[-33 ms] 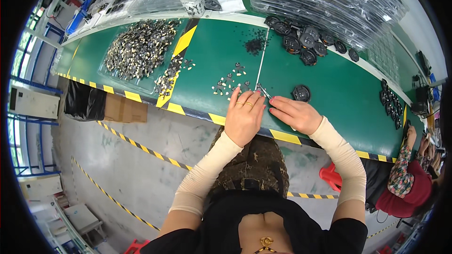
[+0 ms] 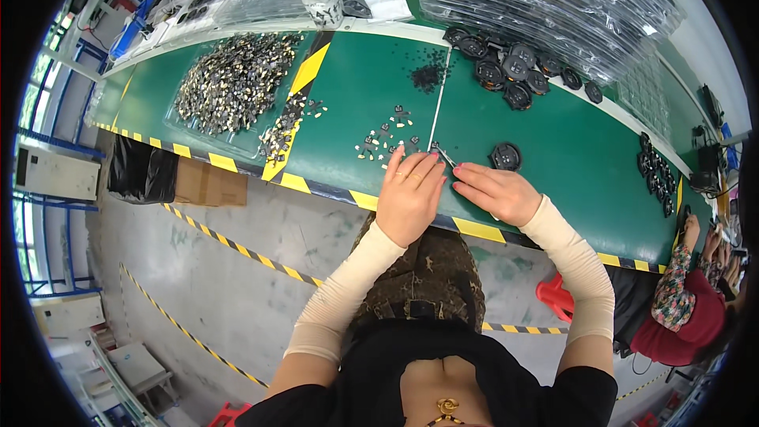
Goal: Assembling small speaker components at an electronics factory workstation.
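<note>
Low over the green tabletop, my right hand (image 2: 502, 194) pinches a pair of metal tweezers (image 2: 445, 156) that point toward my left fingertips. My left hand (image 2: 409, 199) is closed, its thumb and fingers bunched at the tweezer tips; whatever they hold is too small and covered to make out. Just left of these fingers lie several small black parts with pale gold ends (image 2: 379, 140). A round black component (image 2: 506, 156) rests flat beyond my right hand. Farther off is a scatter of tiny black pieces (image 2: 428, 73).
A large heap of small gold-and-black parts (image 2: 233, 83) fills a clear tray at left. Round black components (image 2: 518, 67) pile up below stacked clear plastic trays (image 2: 545, 8). More black parts (image 2: 656, 172) lie at right, near another person's sleeve (image 2: 674, 289). A red stool (image 2: 556, 298) stands below.
</note>
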The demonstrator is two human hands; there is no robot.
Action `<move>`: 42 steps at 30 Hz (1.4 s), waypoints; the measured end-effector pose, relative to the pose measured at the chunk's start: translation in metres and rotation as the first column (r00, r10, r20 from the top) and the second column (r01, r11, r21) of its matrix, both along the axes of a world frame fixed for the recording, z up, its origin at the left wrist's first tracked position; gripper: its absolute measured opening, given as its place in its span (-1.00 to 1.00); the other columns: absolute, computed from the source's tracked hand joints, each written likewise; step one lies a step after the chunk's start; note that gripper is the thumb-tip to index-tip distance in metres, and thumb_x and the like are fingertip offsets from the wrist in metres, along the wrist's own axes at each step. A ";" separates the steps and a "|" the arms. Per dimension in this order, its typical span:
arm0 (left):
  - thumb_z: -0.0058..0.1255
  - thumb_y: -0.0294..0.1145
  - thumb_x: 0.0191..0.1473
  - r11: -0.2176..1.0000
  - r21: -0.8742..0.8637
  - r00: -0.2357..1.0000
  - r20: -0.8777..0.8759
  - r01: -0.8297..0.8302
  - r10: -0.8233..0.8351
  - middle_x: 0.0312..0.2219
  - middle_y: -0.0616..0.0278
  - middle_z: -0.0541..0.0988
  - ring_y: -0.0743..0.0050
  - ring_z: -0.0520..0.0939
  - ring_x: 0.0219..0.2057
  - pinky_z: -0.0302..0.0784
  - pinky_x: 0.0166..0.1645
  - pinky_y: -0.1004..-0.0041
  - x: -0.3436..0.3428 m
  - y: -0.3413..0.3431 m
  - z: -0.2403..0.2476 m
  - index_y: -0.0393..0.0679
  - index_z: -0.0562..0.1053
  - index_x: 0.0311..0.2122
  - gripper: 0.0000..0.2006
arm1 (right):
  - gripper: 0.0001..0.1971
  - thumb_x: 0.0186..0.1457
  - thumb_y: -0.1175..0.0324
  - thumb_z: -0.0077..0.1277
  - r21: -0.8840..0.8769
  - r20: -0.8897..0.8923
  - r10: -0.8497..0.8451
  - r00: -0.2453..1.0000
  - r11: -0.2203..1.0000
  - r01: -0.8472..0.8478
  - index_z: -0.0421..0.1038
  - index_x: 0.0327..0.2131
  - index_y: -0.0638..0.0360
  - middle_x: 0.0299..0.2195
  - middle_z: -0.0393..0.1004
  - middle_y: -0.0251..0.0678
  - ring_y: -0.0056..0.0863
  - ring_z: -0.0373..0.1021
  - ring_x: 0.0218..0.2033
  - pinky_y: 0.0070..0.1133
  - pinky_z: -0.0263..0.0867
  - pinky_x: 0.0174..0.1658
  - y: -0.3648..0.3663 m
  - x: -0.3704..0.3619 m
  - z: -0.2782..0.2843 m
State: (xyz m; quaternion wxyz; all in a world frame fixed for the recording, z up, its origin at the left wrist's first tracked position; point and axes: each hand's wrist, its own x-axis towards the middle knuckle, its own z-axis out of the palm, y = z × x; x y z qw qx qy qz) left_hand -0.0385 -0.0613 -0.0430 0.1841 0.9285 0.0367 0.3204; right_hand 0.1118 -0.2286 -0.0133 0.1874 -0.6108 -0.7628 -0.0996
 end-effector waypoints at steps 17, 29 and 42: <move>-0.03 -0.53 -0.06 0.861 0.019 0.848 -0.188 0.508 -0.496 -0.05 0.07 0.45 0.04 0.43 0.09 0.34 0.24 0.07 0.017 -0.038 0.016 -0.20 0.50 -0.05 -0.61 | -0.83 0.16 0.58 0.04 -0.152 -0.955 0.095 -0.281 0.659 0.736 0.48 -0.18 0.43 -0.19 0.54 0.03 -0.24 0.56 -0.27 -0.48 0.51 -0.19 -0.092 -0.043 -0.017; 0.16 -0.50 -0.11 0.902 -0.178 0.904 -0.101 0.394 -0.415 -0.21 0.17 0.53 0.15 0.50 -0.03 0.48 0.07 0.19 0.001 -0.037 0.003 -0.19 0.55 -0.16 -0.69 | -0.89 0.19 0.59 -0.01 -0.174 -0.960 0.032 -0.277 0.705 0.687 0.31 -0.22 0.31 -0.23 0.52 0.12 -0.26 0.57 -0.34 -0.52 0.53 -0.26 -0.083 -0.045 -0.017; 0.28 -0.44 -0.18 0.914 -0.084 0.918 0.040 0.396 -0.394 -0.31 0.30 0.55 0.26 0.54 -0.24 0.50 -0.14 0.31 0.002 -0.032 -0.005 -0.14 0.55 -0.33 -0.78 | -0.85 0.19 0.59 0.00 -0.174 -0.970 -0.041 -0.238 0.801 0.573 0.24 -0.25 0.19 -0.26 0.53 0.12 -0.31 0.57 -0.39 -0.53 0.51 -0.34 -0.070 -0.036 -0.021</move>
